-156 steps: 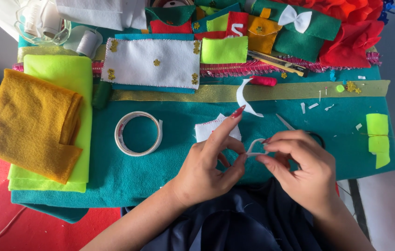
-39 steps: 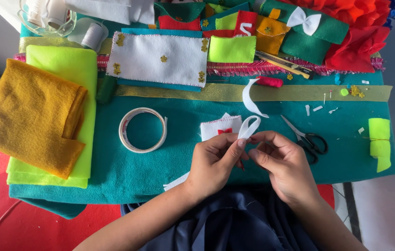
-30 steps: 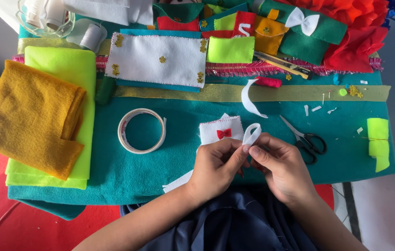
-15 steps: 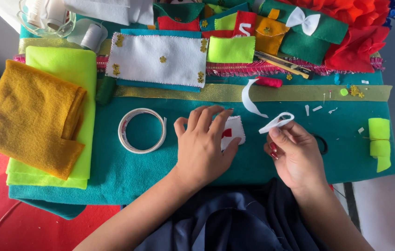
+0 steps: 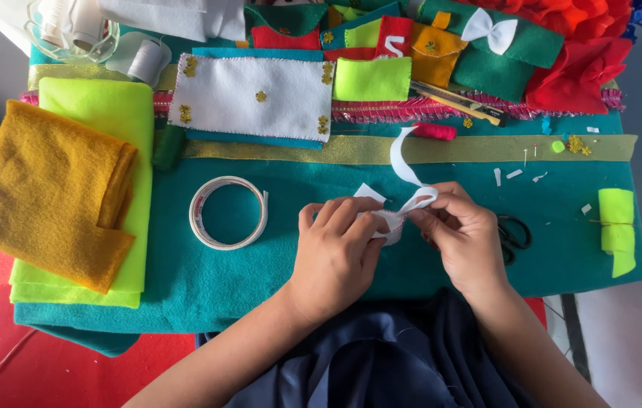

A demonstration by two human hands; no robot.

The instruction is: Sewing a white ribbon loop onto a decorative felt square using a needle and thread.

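L hand (image 5: 334, 253) + R hand (image 5: 463, 234) both pinch white felt loop (image 5: 419, 201), held betw. fingertips; long axis runs L–R, over teal felt (image 5: 276, 279); R nearer.

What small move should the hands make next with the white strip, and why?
Probably press the looped white strip down onto the white felt piece. The right hand pinches the loop directly above that piece, and the left hand holds the piece flat on the teal felt, so both are already lined up.
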